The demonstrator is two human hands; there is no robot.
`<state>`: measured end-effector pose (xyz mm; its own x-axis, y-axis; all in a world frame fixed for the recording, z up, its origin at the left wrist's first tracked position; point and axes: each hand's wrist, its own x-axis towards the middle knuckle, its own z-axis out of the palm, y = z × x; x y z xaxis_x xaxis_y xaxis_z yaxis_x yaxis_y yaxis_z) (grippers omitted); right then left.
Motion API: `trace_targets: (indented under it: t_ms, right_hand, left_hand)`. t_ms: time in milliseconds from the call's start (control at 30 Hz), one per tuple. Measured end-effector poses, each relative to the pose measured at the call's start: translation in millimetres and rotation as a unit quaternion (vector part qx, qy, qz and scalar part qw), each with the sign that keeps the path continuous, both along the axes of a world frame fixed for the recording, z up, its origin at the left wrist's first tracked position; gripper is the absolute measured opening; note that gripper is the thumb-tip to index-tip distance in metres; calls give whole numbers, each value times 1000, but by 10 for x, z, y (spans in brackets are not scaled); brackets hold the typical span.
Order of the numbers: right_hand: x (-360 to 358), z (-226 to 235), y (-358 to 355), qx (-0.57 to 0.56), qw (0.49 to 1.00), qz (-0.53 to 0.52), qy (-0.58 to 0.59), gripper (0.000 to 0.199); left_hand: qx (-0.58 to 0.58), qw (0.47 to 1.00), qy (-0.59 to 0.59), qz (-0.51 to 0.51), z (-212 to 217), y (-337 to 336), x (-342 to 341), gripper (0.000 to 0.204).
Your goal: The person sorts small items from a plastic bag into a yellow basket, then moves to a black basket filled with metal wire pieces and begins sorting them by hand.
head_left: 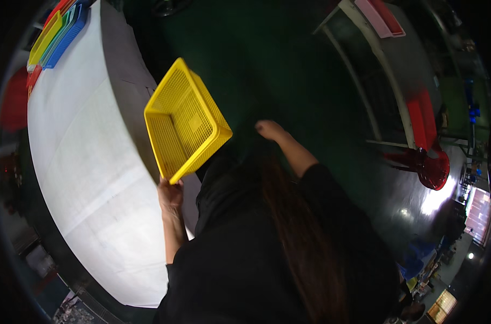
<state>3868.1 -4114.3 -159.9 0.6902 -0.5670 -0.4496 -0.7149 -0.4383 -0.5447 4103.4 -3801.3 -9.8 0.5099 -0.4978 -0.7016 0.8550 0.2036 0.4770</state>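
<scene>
A yellow mesh plastic basket (183,121) is held tilted in the air beside the edge of a large white table (88,156), its open side facing left. My left hand (170,195) grips the basket's lower corner from below. Off to the right my right hand (269,129) hangs over the dark green floor with the fingers curled and nothing in it. My dark sleeves and long hair fill the lower middle of the view.
Several flat coloured trays (59,35) (yellow, green, blue, red) are stacked at the table's far left end. A grey bench (413,81) with red and pink trays stands at the upper right, a red stool (433,168) beside it. Dark green floor (288,70) lies between.
</scene>
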Motion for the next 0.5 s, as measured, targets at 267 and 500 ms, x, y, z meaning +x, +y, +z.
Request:
trace_targets:
  t_ms: [267,500]
  right_hand:
    - [-1562,-869,-103,176,926,-222,252,25]
    - [212,-860,-1635,96,974,-31,204,24]
  left_hand:
    - [0,986,-164,-19,105,-1659,2113,34]
    - [-22,995,-91,20,186,-2318,2227,47]
